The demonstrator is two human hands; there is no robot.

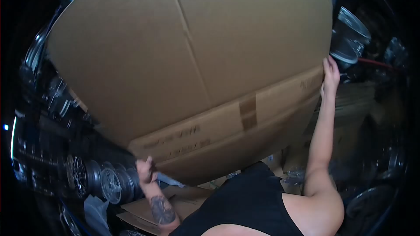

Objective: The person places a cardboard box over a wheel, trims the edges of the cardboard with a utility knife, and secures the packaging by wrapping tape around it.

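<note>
Holding cardboard carton [188,57] aloft and tilted, gripping right edge with fingers of right hand [331,74], lower-left corner with curled fingers of left hand [146,170]. Could slip from uneven edge-only grips; could clip wheels [124,189] near lower-left corner if swung blind.

cardboard [127,61] | printed lettering [175,136] on lower flap [280,96] | too blurred to read

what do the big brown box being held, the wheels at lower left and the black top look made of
Big brown box: likely cardboard, matte; it is tan, with a straight crease and printed marks.
Wheels: probably metal, perhaps alloy, judging by the silvery sheen, though the light is dim.
Black top: seemingly fabric, matte; it shows no shine.
</note>
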